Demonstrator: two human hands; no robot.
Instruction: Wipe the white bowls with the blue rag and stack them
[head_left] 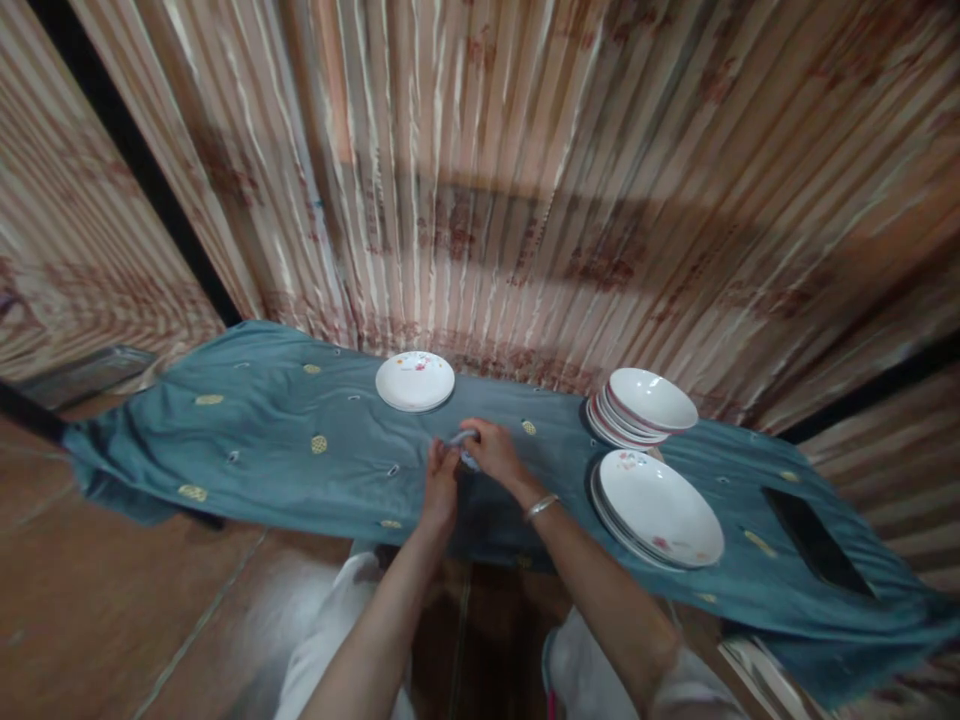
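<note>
A: Where's the small bluish item (460, 437)?

B: In both hands, approx mid tabletop (277, 450), btwn front & back edges. L hand (441, 478): grip pinched on it. R hand (493, 452): grip clamped on it too, fingers curled. Too blurred to tell what it is.

A: Best way to handle it?

B: I'd pinch lightly, steady w/ L & let R do the finer work. Low over the tabletop is safest, in case it slips. Mind the R forearm (592, 570), it's just beside the plate stack (660, 508); elbow mustn't swing into that.

A: OK. Counts, pls?

B: 1 item in hand. 1 lone plate (415, 382) nr back edge, L of middle; can't rule out another under it. 1 bowl stack (652, 398) nr back edge, R half; several rims, exact no. unclear. 1 plate stack nr front edge, R half; more than 1 rim, total unclear. 1 dark flat thing (817, 542) twd R end. Plus 1 bracelet (541, 507), R wrist.
</note>
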